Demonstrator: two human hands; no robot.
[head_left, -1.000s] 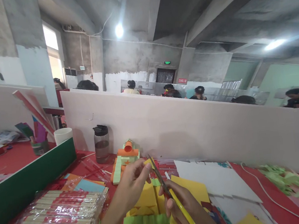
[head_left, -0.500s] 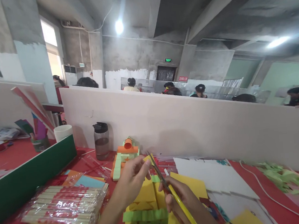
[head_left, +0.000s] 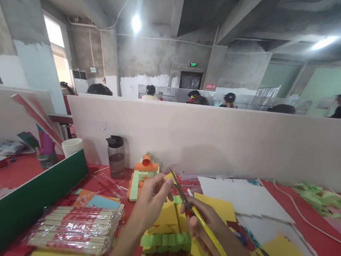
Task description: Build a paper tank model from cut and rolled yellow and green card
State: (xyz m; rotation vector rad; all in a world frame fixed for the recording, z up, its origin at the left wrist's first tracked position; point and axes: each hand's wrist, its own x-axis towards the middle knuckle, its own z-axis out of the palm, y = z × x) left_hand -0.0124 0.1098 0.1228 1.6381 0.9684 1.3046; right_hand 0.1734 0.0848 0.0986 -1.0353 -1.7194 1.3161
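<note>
Between the thumb and fingers of my left hand (head_left: 155,194) is a small piece of yellow paper (head_left: 169,178). My right hand (head_left: 207,217) grips a pair of yellow-handled scissors (head_left: 181,191), whose blades point up and away, right beside the paper. Whether the blades touch it I cannot tell. Below both hands lies a yellow and green paper model (head_left: 166,241), partly covered by them. An orange and green paper model (head_left: 143,175) with a rolled tube on top stands behind my left hand.
Wrapped chopsticks (head_left: 73,230) lie on coloured paper at the left. A water bottle (head_left: 116,157) stands by the white partition (head_left: 220,147). White sheets (head_left: 234,198) and a cable (head_left: 299,212) lie at the right, with green paper scraps (head_left: 319,198) beyond. A green board (head_left: 37,189) edges the left.
The view has shifted slightly. Both hands keep nearly the same pose, with the scissors still beside the yellow paper. A green strip shows more at the bottom.
</note>
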